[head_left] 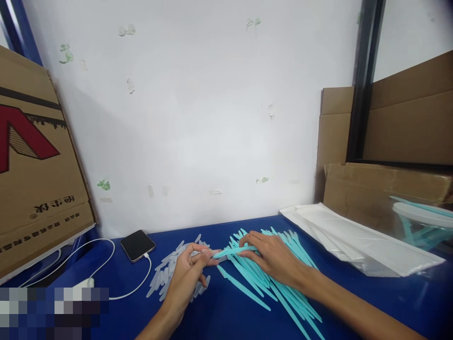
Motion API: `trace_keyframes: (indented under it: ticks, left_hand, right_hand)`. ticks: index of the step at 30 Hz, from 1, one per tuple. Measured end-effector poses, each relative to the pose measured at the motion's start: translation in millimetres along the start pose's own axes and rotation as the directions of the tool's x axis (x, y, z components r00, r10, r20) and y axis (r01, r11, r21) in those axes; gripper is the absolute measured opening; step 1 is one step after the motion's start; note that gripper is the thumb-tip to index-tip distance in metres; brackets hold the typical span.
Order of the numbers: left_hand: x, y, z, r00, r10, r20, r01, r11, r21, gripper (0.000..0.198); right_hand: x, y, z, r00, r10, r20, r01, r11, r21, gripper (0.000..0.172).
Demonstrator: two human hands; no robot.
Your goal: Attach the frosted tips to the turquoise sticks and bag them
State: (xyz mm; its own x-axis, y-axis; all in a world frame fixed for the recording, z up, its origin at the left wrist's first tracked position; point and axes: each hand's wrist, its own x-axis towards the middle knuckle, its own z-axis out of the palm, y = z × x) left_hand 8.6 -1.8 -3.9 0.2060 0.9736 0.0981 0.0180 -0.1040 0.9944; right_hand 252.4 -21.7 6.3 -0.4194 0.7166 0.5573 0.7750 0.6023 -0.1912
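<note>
A slim turquoise eyebrow razor spans the gap between my two hands above the table. My left hand pinches its left end with thumb and fingers; whether a small cap is also in that pinch is hidden. Further along the handle, my right hand grips the razor between thumb and fingers. Under the right hand lies a heap of similar turquoise razors, and one loose razor rests in front of it. Translucent blade caps lie scattered around and behind my left hand.
A phone with a white charging cable lies at the left, beside a printed carton. White plastic bags lie at the right, near a clear tub with turquoise pieces. A white wall stands behind.
</note>
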Motion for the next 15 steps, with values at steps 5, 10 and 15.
trace_keyframes:
  ticks: [5, 10, 15]
  left_hand:
    - [-0.2, -1.1, 0.6, 0.996, -0.08, 0.031, 0.084, 0.986, -0.146, 0.042]
    - [2.5, -4.5, 0.1, 0.995, -0.092, 0.032, 0.097, 0.976, -0.197, 0.042]
    - [2.6, -5.9, -0.3, 0.995, -0.1, 0.02, 0.102, 0.974, -0.204, 0.041]
  right_hand:
    - [-1.4, -2.9, 3.6, 0.998, 0.005, -0.057, -0.004, 1.0, 0.007, 0.024]
    - [-1.5, -2.1, 4.1, 0.997, -0.003, -0.083, 0.003, 1.0, 0.01, 0.026]
    - [-2.5, -2.6, 5.1, 0.996, -0.007, -0.089, 0.008, 1.0, 0.014, 0.026]
